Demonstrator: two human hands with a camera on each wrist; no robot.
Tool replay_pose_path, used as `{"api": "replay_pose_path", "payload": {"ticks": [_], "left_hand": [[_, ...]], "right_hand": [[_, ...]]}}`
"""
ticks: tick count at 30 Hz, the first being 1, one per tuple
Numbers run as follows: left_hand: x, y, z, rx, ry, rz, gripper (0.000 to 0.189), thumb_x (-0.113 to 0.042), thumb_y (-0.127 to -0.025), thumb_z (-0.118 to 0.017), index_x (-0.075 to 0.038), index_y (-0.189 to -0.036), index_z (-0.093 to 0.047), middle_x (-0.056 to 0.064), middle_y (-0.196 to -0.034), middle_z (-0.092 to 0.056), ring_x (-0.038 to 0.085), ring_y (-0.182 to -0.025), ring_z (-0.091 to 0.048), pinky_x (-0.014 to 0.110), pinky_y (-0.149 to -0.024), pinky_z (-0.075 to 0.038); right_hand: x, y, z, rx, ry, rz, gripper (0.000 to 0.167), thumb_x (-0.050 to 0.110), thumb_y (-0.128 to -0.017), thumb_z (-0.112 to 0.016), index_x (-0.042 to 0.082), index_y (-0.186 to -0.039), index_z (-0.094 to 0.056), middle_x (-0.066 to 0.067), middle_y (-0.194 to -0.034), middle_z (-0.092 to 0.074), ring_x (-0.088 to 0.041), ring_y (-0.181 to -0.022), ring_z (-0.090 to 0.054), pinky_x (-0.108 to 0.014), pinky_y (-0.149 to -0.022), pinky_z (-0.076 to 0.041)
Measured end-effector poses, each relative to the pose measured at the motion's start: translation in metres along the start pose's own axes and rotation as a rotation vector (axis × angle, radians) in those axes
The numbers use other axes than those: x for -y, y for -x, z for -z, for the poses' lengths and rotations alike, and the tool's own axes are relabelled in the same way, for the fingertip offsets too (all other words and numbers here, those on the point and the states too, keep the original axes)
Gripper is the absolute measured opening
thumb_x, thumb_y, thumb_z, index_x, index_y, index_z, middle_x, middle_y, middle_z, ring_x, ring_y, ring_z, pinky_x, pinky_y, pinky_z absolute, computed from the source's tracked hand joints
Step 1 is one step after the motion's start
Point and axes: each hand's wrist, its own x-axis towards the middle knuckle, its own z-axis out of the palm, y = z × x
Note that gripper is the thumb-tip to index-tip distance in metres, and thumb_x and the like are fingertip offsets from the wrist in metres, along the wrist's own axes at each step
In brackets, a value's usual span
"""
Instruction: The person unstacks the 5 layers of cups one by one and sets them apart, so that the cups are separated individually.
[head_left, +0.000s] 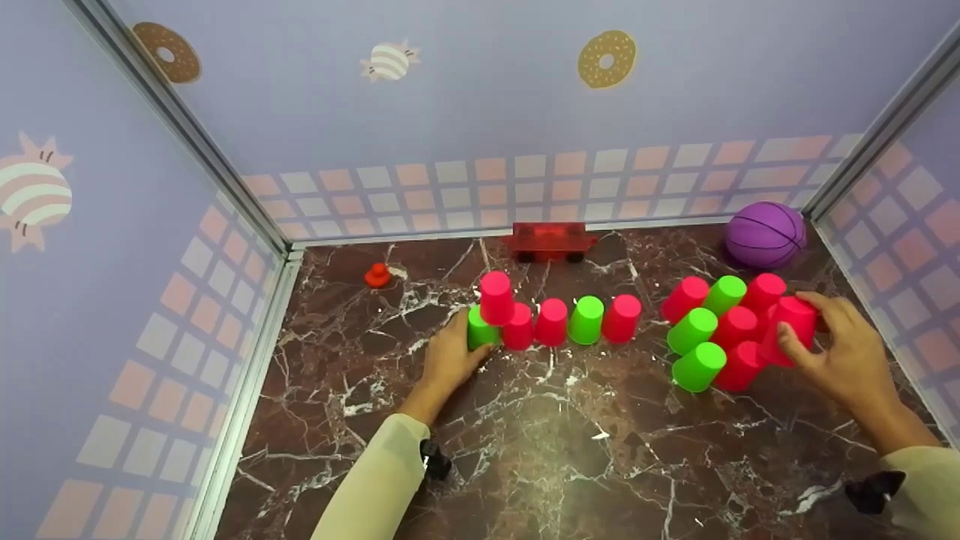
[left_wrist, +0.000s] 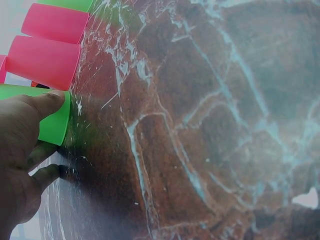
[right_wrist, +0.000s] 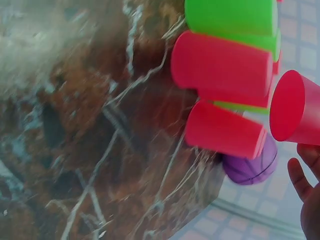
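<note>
A row of upside-down cups stands mid-table, with a green cup (head_left: 482,330) at its left end and red and green cups to its right. My left hand (head_left: 448,352) holds that end cup, its thumb (left_wrist: 51,101) lying against the green side near the rim. One red cup (head_left: 496,298) sits on top, bridging the green cup and the neighbouring red cup (head_left: 517,330). At the right, my right hand (head_left: 847,349) grips a red cup (head_left: 795,330), its open mouth showing in the right wrist view. This cup is raised beside a cluster of upside-down red and green cups (head_left: 699,366).
A purple ball (head_left: 765,234) lies in the back right corner. Against the back wall stands a translucent red toy cart (head_left: 550,238), and a small orange-red toy (head_left: 377,275) is at the back left. Patterned walls (head_left: 450,112) enclose the marbled table (head_left: 555,465).
</note>
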Motion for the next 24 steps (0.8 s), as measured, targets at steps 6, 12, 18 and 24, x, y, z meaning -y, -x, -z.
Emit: {"api": "replay_pose_path", "payload": {"ticks": [6, 12, 18, 24], "left_hand": [[0.000, 0.001, 0.001, -0.002, 0.004, -0.002, 0.068, -0.032, -0.092, -0.091, -0.006, -0.144, -0.056, 0.018, -0.123, -0.076, 0.044, -0.103, -0.077, 0.063, -0.086, -0.062], [0.003, 0.001, 0.001, -0.017, 0.042, -0.033, 0.067, -0.031, -0.091, -0.091, -0.006, -0.143, -0.057, 0.018, -0.121, -0.076, 0.045, -0.101, -0.077, 0.064, -0.084, -0.062], [0.023, -0.005, -0.019, -0.060, 0.036, -0.079, 0.070, -0.037, -0.090, -0.091, -0.008, -0.143, -0.055, 0.015, -0.119, -0.076, 0.041, -0.096, -0.077, 0.060, -0.078, -0.062], [0.009, -0.001, -0.004, -0.035, 0.039, -0.058, 0.068, -0.032, -0.092, -0.090, -0.005, -0.144, -0.055, 0.019, -0.120, -0.075, 0.044, -0.099, -0.076, 0.065, -0.083, -0.061]], "right_hand": [[-0.020, 0.011, 0.001, -0.033, -0.014, -0.047, 0.059, 0.009, -0.085, -0.086, -0.004, -0.139, -0.067, -0.026, -0.112, -0.067, 0.025, -0.093, -0.041, 0.004, -0.080, -0.034], [-0.031, 0.025, -0.005, -0.033, 0.003, -0.088, 0.062, 0.008, -0.083, -0.089, -0.007, -0.138, -0.066, -0.028, -0.113, -0.068, 0.027, -0.094, -0.039, 0.003, -0.082, -0.032], [-0.037, 0.042, -0.018, 0.016, 0.009, -0.095, 0.063, 0.006, -0.081, -0.092, -0.008, -0.136, -0.065, -0.031, -0.120, -0.069, 0.026, -0.097, -0.039, 0.002, -0.082, -0.033], [-0.042, 0.054, -0.027, 0.041, 0.021, -0.098, 0.064, 0.003, -0.079, -0.093, -0.009, -0.134, -0.064, -0.032, -0.117, -0.069, 0.025, -0.099, -0.037, 0.003, -0.084, -0.032]]}}
